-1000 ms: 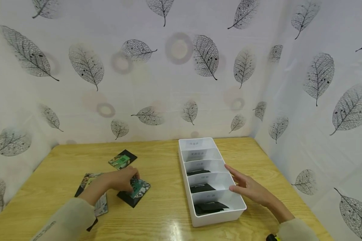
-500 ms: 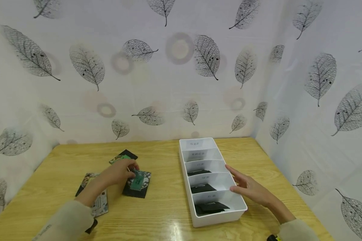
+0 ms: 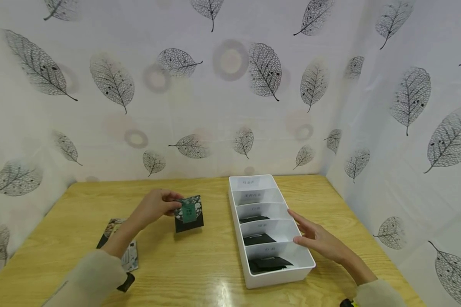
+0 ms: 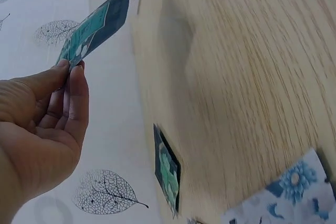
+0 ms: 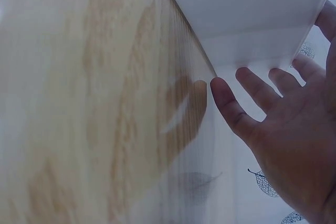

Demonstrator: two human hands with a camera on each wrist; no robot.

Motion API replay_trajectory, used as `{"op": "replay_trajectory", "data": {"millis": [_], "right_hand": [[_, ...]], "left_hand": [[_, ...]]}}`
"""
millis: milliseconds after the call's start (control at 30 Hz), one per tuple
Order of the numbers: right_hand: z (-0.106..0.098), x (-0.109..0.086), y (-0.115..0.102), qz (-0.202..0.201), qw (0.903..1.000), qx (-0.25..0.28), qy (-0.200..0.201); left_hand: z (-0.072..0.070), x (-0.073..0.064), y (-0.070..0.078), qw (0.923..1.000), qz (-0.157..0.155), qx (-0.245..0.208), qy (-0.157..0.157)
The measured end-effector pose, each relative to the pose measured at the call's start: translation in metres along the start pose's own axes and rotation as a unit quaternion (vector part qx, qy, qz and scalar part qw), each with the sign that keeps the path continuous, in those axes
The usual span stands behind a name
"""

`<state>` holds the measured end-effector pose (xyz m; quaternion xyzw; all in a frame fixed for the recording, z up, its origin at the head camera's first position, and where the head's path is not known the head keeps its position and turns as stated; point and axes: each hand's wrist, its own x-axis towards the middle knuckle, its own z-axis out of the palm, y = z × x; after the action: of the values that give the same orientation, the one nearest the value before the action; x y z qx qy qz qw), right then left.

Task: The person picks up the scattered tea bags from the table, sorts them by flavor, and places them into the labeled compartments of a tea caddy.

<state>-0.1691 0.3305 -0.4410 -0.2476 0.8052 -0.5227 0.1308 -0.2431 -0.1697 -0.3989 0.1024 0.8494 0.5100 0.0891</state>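
My left hand (image 3: pixel 153 211) pinches a flat black tea sachet (image 3: pixel 189 215) with a green label and a floral print by one edge, thumb against fingers. In the left wrist view the sachet is tilted, held up off the wooden table. A second dark sachet (image 4: pixel 168 174) with a green print lies on the table below; in the head view the left hand hides it. My right hand (image 3: pixel 324 243) rests at the right side of a long white divided box (image 3: pixel 278 279). Its fingers are spread, fingertips at the outer wall (image 5: pixel 257 40).
More sachets lie at the left, partly under the left forearm: a white one with blue flowers (image 3: pixel 131 257) and a black one (image 3: pixel 126 282). Labelled dividers split the box; black sachets (image 3: pixel 269 263) lie in the nearer compartments. A black-and-yellow thing (image 3: pixel 346 303) shows by the right sleeve.
My left hand has lifted the sachet off the table and carried it away from me and slightly right, turning it more upright. The right hand has stayed at the box.
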Motion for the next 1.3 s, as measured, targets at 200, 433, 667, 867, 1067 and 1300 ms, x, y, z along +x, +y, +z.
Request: {"op": "replay_trajectory", "data": {"millis": [200, 433, 667, 867, 1067, 1300], "right_hand": [[-0.001, -0.001, 0.001, -0.003, 0.9999, -0.011, 0.006], [-0.002, -0.002, 0.003, -0.011, 0.9999, -0.007, 0.002], [-0.002, -0.002, 0.002, 0.001, 1.0000, -0.006, 0.006], [-0.002, 0.000, 0.001, -0.013, 0.9999, 0.002, -0.001], [-0.001, 0.001, 0.002, -0.017, 0.9999, 0.000, -0.004], [0.000, 0.001, 0.002, -0.013, 0.9999, 0.007, -0.003]], "left_hand": [[0.006, 0.004, 0.008, 0.9994, 0.005, -0.034, 0.005], [0.018, 0.012, 0.024, 0.9992, 0.013, -0.036, 0.006], [0.041, 0.020, 0.057, 0.9960, 0.071, -0.052, 0.017], [0.069, 0.028, 0.089, 0.9837, 0.161, -0.008, 0.080], [0.098, 0.036, 0.106, 0.9592, 0.255, 0.030, 0.118], [0.129, 0.043, 0.105, 0.9360, 0.318, 0.111, 0.103]]}}
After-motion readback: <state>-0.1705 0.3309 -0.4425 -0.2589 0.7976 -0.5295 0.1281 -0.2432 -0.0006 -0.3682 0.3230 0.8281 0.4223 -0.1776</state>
